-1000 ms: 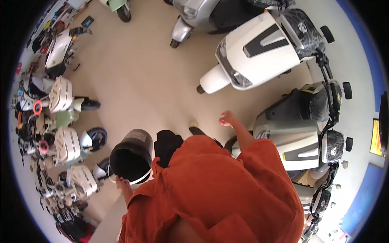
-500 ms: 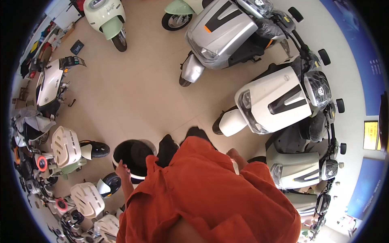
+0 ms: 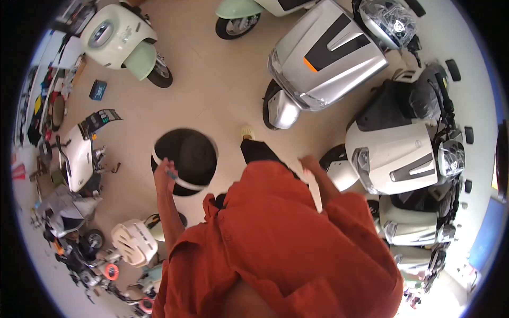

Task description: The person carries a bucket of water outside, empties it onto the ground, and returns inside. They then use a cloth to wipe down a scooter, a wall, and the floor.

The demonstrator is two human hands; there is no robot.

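A black bucket (image 3: 196, 153) hangs or stands low at my left side, seen from above. Its pale curved handle crosses the near side. My left hand (image 3: 164, 176) is closed around the handle's bluish grip. The inside of the bucket is dark, and I cannot tell what lies in it. My right hand (image 3: 312, 164) is out to the right of my body, near the front wheel of a white scooter. Its fingers look curled, with a small pale and reddish spot by them that I cannot make out.
A silver scooter (image 3: 334, 53) and a white scooter (image 3: 397, 153) line the right side. A cream-green scooter (image 3: 119, 40) stands ahead left. A small dark box (image 3: 98, 90) lies on the tiled floor (image 3: 185, 69). A scooter with a cream basket (image 3: 133, 243) is at the left.
I have walked forward. The bucket and my left hand have swung further ahead of me, my right hand has also moved forward, and the scooters have shifted around me.
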